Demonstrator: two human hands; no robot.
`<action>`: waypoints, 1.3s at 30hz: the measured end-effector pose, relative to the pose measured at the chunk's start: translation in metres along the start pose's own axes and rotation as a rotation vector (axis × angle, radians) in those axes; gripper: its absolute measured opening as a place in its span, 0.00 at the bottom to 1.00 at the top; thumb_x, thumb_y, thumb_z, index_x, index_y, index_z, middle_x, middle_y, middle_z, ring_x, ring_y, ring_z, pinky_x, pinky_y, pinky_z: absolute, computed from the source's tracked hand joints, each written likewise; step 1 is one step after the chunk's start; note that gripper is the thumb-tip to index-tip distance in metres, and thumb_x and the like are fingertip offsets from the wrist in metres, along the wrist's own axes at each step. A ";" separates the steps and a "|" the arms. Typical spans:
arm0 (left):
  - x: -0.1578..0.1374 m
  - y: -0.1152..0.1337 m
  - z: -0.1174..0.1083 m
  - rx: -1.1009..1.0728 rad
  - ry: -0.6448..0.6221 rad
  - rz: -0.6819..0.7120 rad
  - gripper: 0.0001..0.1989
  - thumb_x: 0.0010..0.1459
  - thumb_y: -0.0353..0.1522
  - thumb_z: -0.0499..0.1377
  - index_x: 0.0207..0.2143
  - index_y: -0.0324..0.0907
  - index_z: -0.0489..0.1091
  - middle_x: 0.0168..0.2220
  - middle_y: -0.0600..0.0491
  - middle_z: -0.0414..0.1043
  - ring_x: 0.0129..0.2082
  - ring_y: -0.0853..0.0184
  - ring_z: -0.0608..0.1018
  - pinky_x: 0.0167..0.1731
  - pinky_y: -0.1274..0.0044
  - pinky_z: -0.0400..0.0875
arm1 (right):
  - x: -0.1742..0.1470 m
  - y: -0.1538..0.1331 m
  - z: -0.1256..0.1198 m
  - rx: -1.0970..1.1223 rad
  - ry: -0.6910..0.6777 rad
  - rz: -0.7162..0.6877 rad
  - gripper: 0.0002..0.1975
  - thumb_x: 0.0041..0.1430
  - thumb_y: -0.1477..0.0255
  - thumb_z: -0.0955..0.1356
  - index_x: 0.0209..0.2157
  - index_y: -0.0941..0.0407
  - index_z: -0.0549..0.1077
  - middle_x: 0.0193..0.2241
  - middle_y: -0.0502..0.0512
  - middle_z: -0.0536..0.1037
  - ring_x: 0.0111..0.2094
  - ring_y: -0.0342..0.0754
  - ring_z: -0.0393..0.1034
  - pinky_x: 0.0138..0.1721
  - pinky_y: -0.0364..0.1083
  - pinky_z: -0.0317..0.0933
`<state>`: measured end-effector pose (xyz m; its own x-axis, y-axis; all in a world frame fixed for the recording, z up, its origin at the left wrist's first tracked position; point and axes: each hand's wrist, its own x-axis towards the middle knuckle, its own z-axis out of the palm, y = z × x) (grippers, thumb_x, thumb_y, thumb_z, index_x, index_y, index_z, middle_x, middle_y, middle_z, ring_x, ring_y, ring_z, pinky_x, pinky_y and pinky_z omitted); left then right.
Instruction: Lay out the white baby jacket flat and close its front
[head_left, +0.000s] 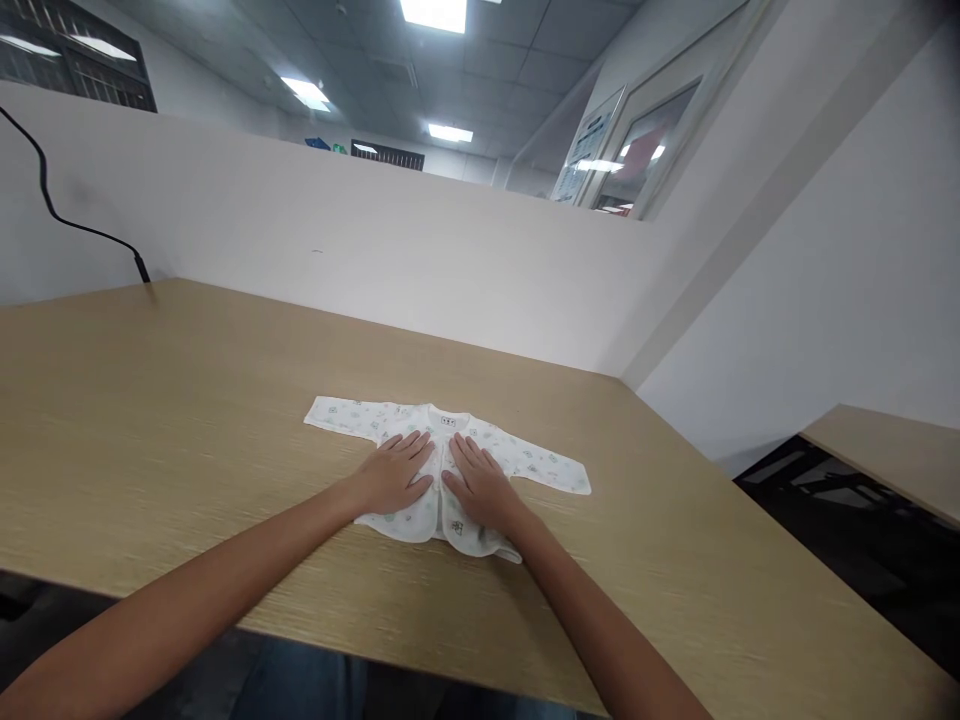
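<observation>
A small white baby jacket (425,522) with a pale printed pattern lies spread on the wooden table, its front panels meeting near the middle and both sleeves stretched out sideways. My left hand (394,474) rests flat on the left front panel, fingers pointing up toward the collar. On the right panel lies my right hand (482,485), also flat with its fingers extended. Both palms cover part of the chest of the garment. A bit of the back hem shows below the right panel.
The table (225,400) reaches back to a low white partition (390,250). A black cable (90,230) hangs down to the table's far left corner. At the right stand a white wall (810,300) and another wooden tabletop (892,450) with a dark frame beneath.
</observation>
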<state>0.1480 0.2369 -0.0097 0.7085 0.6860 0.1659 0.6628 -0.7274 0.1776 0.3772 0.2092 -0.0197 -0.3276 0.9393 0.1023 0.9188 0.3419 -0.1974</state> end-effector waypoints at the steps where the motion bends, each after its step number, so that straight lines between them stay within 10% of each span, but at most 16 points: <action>1: 0.000 0.000 0.000 0.006 -0.012 -0.024 0.34 0.70 0.46 0.43 0.70 0.36 0.51 0.73 0.40 0.44 0.73 0.53 0.49 0.70 0.59 0.46 | 0.001 0.001 -0.003 -0.019 -0.015 0.020 0.35 0.72 0.55 0.54 0.72 0.59 0.49 0.73 0.59 0.45 0.73 0.56 0.36 0.71 0.61 0.39; 17: 0.001 -0.030 -0.008 -0.118 0.144 -0.085 0.30 0.71 0.50 0.39 0.66 0.50 0.61 0.71 0.50 0.55 0.72 0.59 0.55 0.70 0.59 0.43 | -0.003 0.005 -0.018 0.038 -0.064 0.143 0.36 0.71 0.51 0.53 0.73 0.55 0.48 0.73 0.57 0.41 0.74 0.55 0.30 0.72 0.57 0.33; 39: -0.008 -0.128 -0.026 -0.038 0.043 -0.333 0.32 0.69 0.51 0.40 0.69 0.49 0.58 0.72 0.49 0.50 0.72 0.54 0.54 0.68 0.56 0.47 | -0.022 0.154 -0.028 -0.068 0.018 0.524 0.34 0.71 0.53 0.54 0.70 0.56 0.55 0.71 0.63 0.51 0.72 0.58 0.42 0.69 0.62 0.42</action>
<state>0.0515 0.3249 -0.0086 0.4433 0.8864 0.1335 0.8459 -0.4629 0.2648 0.5320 0.2406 -0.0246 0.1829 0.9828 0.0240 0.9707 -0.1766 -0.1630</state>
